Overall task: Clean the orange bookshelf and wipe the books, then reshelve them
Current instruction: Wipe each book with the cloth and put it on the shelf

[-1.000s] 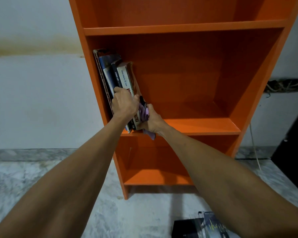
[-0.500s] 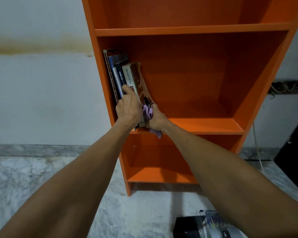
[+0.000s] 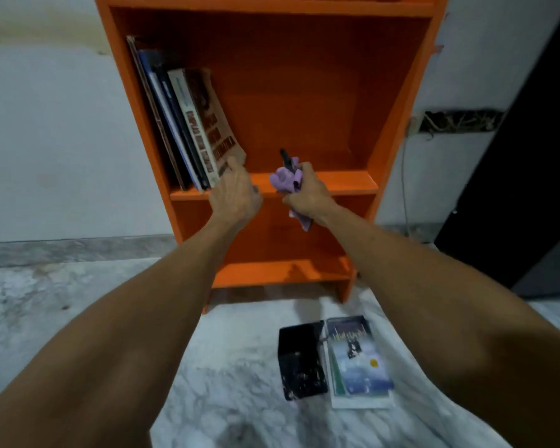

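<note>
The orange bookshelf point(image 3: 320, 185) stands against the wall in front of me. Several books point(image 3: 175, 124) lean at the left end of its middle shelf. The outermost is a brown book point(image 3: 215, 124), tilted to the right. My left hand point(image 3: 236, 195) grips that book's lower corner at the shelf's front edge. My right hand point(image 3: 309, 195) is a little to the right, apart from the books. It is closed on a crumpled purple cloth point(image 3: 283, 182) and a thin black object point(image 3: 285, 158) that sticks up from the fist.
On the marble floor in front of the shelf lie a black book point(image 3: 301, 360) and a blue-covered book point(image 3: 358, 357) on a small stack. A cable point(image 3: 403, 176) hangs down the wall right of the shelf. A dark doorway point(image 3: 514, 156) is at the far right.
My right hand has come away from the books and moved right with the cloth. My left hand slid down to the brown book's lower corner. My view dropped, showing the books on the floor.
</note>
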### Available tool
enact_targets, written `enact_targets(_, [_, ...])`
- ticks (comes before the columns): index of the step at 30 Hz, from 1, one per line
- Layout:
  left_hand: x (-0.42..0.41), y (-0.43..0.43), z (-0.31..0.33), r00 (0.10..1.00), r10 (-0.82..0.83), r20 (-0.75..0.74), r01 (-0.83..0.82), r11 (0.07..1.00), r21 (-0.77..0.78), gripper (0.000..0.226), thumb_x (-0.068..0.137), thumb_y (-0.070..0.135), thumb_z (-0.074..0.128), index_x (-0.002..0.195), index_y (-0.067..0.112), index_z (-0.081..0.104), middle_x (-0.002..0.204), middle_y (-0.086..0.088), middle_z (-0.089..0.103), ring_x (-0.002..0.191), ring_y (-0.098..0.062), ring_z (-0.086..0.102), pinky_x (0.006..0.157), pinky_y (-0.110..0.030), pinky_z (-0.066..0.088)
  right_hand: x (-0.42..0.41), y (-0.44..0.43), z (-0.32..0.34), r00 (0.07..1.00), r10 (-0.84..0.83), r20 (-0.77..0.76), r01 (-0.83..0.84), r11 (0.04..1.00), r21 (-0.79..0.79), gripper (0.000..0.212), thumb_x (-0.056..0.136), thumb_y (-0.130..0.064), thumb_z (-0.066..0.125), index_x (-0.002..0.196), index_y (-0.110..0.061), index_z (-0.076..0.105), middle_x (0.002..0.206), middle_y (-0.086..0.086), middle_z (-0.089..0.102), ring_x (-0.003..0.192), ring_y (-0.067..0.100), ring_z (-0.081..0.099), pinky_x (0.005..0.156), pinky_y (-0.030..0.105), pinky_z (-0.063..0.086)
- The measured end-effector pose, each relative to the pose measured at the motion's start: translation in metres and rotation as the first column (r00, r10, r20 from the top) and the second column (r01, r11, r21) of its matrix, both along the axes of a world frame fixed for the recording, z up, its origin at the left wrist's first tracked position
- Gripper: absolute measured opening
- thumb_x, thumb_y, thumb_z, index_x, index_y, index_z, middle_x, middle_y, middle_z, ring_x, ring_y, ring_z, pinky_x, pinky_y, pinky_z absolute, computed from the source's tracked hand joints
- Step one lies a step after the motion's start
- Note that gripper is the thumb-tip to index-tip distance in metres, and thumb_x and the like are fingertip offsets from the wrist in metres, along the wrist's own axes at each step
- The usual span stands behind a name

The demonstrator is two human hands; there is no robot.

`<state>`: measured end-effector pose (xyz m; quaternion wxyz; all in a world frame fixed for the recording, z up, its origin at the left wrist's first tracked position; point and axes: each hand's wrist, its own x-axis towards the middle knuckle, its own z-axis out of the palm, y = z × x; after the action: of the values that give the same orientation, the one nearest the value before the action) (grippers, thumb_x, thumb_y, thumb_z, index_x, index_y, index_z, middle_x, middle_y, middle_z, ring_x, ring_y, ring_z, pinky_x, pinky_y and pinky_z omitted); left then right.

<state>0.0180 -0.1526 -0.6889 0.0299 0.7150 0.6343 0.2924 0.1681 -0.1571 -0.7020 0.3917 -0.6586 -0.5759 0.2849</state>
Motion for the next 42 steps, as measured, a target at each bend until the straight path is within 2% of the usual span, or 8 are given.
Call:
enact_targets(4, [0.056,-0.053,-0.042,0.997,-0.054,0.063,0.065,0.981,-0.185,0.055,0.092,0.028,0.055,0.138,0.006,0.033,0.127,-0.02,0.056,0.117,-0.042,0.054,0.091,-0.047,0.045,0.057,-0.067,-0.036,0.995,-0.102,-0.02,0.101,0.994,-0.044,0.055,0.088,0.005,0.059,0.13,-0.018,0.035,0.098,0.006,0.052,0.071,0.034,0.068,0.059,0.046,0.058])
enact_targets(11, [0.125,-0.117,-0.171,0.97,-0.211,0.12,0.243,0.836,-0.491,0.024,0.09,0.029,0.055,0.101,0.009,0.061,0.106,-0.015,0.065,0.098,-0.037,0.061,0.073,-0.036,0.045,0.13,-0.149,-0.158,0.947,-0.317,-0.042,0.306,0.936,-0.172,0.035,0.085,0.011,0.058,0.088,-0.019,0.039,0.103,0.007,0.046,0.094,0.017,0.042,0.057,0.007,0.035])
enact_targets(13, [0.136,-0.132,-0.213,0.972,-0.177,0.155,0.235,0.765,-0.6,0.026,0.09,0.032,0.055,0.1,0.01,0.062,0.105,-0.013,0.064,0.097,-0.035,0.061,0.076,-0.036,0.048,0.142,-0.166,-0.199,0.927,-0.373,-0.036,0.352,0.899,-0.26,0.039,0.085,0.007,0.058,0.079,-0.023,0.033,0.09,-0.002,0.047,0.089,0.018,0.044,0.061,0.011,0.037])
enact_targets(17, [0.154,-0.149,-0.294,0.966,-0.026,0.259,0.225,0.583,-0.781,0.025,0.087,0.026,0.058,0.093,0.004,0.069,0.098,-0.016,0.07,0.092,-0.031,0.066,0.077,-0.033,0.053,0.158,-0.191,-0.272,0.927,-0.374,0.011,0.347,0.848,-0.4,0.041,0.083,-0.001,0.063,0.101,-0.021,0.033,0.09,0.0,0.052,0.085,0.024,0.054,0.08,0.038,0.052])
enact_targets(24, [0.173,-0.158,-0.392,0.918,0.278,0.284,0.167,0.378,-0.911,0.031,0.091,0.024,0.059,0.11,0.0,0.063,0.108,-0.02,0.065,0.098,-0.034,0.064,0.084,-0.044,0.057,0.174,-0.209,-0.357,0.88,-0.469,0.075,0.442,0.75,-0.493,0.034,0.079,0.015,0.05,0.099,-0.011,0.04,0.073,-0.007,0.045,0.078,0.023,0.049,0.056,0.02,0.031])
enact_targets(30, [0.182,-0.151,-0.421,0.879,0.407,0.25,0.11,0.337,-0.935,0.033,0.079,0.02,0.064,0.102,-0.003,0.066,0.1,-0.023,0.067,0.093,-0.036,0.067,0.079,-0.045,0.059,0.173,-0.206,-0.385,0.838,-0.537,0.101,0.489,0.656,-0.576,0.042,0.079,0.001,0.057,0.118,-0.007,0.044,0.095,0.008,0.053,0.1,0.036,0.062,0.073,0.027,0.038])
enact_targets(37, [0.175,-0.153,-0.4,0.669,0.657,0.348,0.273,0.217,-0.937,0.006,0.077,-0.004,0.053,0.081,-0.003,0.057,0.067,-0.013,0.051,0.061,-0.024,0.047,0.061,-0.032,0.041,0.183,-0.202,-0.365,0.805,-0.593,0.019,0.484,0.638,-0.598,0.02,0.084,-0.009,0.06,0.098,-0.012,0.046,0.094,0.008,0.057,0.087,0.027,0.056,0.069,0.027,0.039])
enact_targets(42, [0.163,-0.166,-0.377,0.37,0.824,0.429,0.551,0.177,-0.816,0.01,0.087,0.003,0.048,0.078,0.006,0.052,0.073,-0.012,0.053,0.065,-0.027,0.053,0.068,-0.042,0.054,0.2,-0.2,-0.362,0.797,-0.594,-0.112,0.417,0.674,-0.61,0.05,0.061,-0.036,0.06,0.106,-0.014,0.063,0.1,0.0,0.073,0.079,0.024,0.071,0.057,0.032,0.059])
